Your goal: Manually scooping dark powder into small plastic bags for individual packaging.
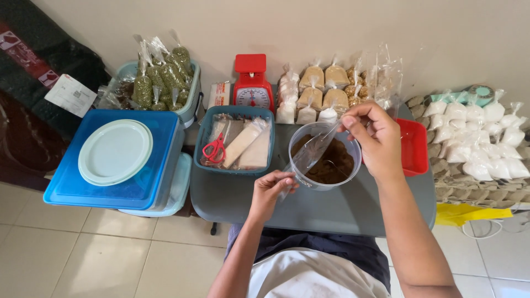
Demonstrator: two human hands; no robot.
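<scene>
Seated at a low grey bench, a person stretches a narrow clear plastic bag between two hands above a round clear tub of brown powder. Left hand, nearest the lap, is closed in a pinch on the bag's lower end; right hand, farther out and higher, has thumb and fingers closed on the upper end. Bag's long axis runs on a slant from the near left up toward the far right, crossing the tub's rim, its upper end at the right hand; which end is the mouth cannot be made out. Done well, the step seems to call for a taut bag, its opening parted over the tub so that loose powder falls back inside. Beside the tub sits a teal tray with red scissors and folded bags, behind it a red kitchen scale and rows of tied packets
</scene>
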